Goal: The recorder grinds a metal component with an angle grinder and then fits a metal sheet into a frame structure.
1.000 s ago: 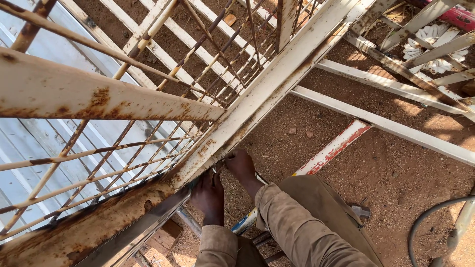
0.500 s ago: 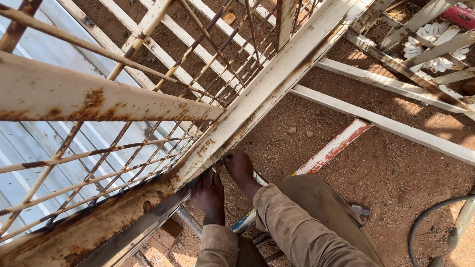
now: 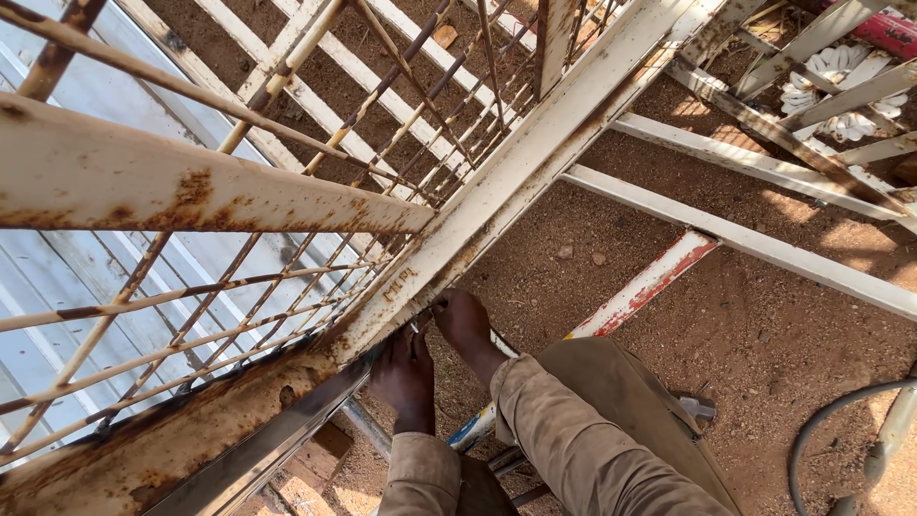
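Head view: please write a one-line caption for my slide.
Both hands, left hand and right hand, press against a rusty white metal frame above red dirt ground.

left hand (image 3: 406,373) + right hand (image 3: 463,320) pressed against rusty white frame rail (image 3: 516,182) | left blocked: thin bar grille (image 3: 191,315) | right open: bare dirt ground (image 3: 726,325) | obstacles there: red-white bar (image 3: 650,285), grey hose (image 3: 821,430)

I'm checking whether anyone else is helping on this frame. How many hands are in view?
2. The left hand and the right hand sit side by side against the lower edge of the rusty white metal frame. No other hands show; the frame could hide some.
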